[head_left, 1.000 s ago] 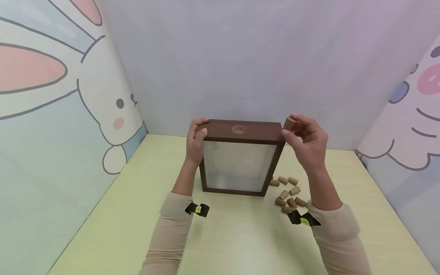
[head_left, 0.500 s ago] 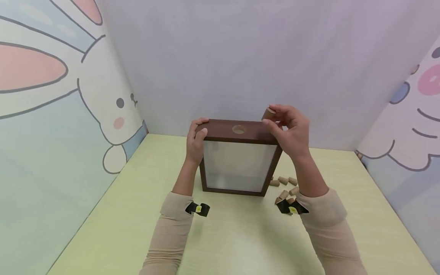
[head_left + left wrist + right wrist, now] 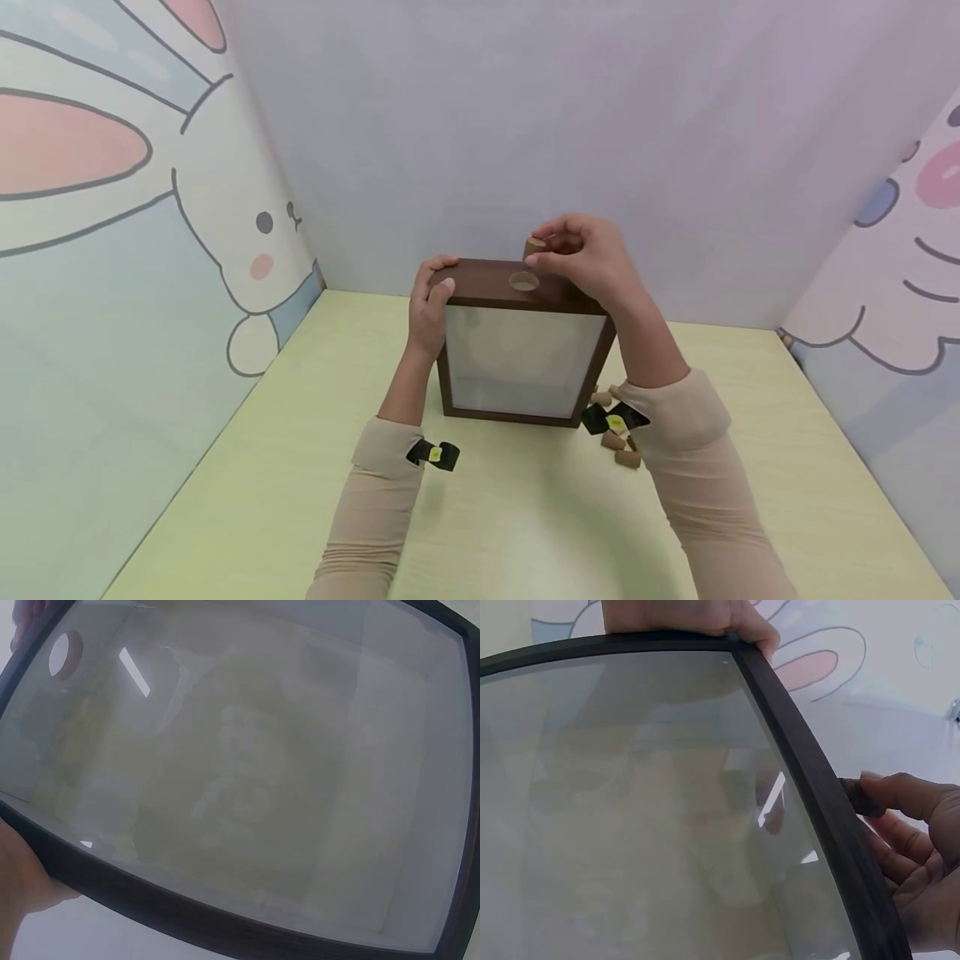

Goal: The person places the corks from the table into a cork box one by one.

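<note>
A dark brown shadow box frame with a clear front panel stands upright on the table. Its top edge has a round hole. My left hand grips the frame's top left corner, the thumb towards me and the fingers going over the back. Between thumb and fingertips my right hand pinches a cork just above and behind the hole. In the right wrist view the cork shows beyond the frame's dark edge, partly hidden by it. The clear panel fills most of the left wrist view.
Several loose corks lie on the pale yellow table to the right of the frame, partly hidden by my right forearm. A plain wall rises behind, and cartoon-printed walls flank both sides.
My right hand has carried the cork leftwards from beyond the frame's right end to beside the hole. The left hand keeps its hold and the frame stays put.
</note>
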Tool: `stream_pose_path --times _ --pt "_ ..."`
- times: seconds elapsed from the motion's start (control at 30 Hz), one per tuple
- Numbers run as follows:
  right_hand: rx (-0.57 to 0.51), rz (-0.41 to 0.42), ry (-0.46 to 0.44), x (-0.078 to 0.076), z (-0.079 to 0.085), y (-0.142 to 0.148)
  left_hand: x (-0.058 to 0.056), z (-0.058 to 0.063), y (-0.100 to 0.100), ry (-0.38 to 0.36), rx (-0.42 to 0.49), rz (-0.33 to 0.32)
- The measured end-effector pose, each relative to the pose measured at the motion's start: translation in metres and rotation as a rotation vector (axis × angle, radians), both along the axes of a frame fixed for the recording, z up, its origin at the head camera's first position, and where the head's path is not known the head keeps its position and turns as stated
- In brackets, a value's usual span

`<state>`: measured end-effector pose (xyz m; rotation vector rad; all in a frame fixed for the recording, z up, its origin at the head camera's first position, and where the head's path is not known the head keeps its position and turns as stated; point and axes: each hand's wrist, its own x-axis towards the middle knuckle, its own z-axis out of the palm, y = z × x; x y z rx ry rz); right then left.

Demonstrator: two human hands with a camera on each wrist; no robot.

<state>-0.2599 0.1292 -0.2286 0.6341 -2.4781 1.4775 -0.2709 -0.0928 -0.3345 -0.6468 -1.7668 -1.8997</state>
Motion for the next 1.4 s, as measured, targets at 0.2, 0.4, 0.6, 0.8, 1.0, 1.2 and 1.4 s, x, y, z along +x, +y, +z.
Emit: stream_pose_path --times 0.2,0.4,0.6,0.8,1.0,1.2,1.4 --pt "0.068 0.034 -0.131 -0.008 0.002 -0.004 -0.004 -0.005 0.003 0.021 0.008 0.002" --pt "0.134 0.07 -0.231 -0.011 0.006 -0.005 -0.005 -0.005 0.006 0.014 0.001 0.018" --pt "0.165 0.087 -0.223 -0.007 0.007 0.001 -0.004 -0.005 0.007 0.001 -0.006 0.026" --pt "0.178 0.156 -0.162 0.007 0.007 0.019 -0.003 -0.005 0.007 -0.001 -0.011 0.031" --pt "0.229 0.235 -0.039 0.025 0.002 0.05 -0.003 -0.005 0.007 -0.004 0.002 0.014" --pt "0.199 0.301 0.082 0.037 -0.007 0.086 -0.003 -0.006 0.006 -0.019 0.006 0.009" --pt "0.105 0.307 0.071 0.046 -0.019 0.117 -0.003 -0.006 0.007 -0.018 0.016 0.01"
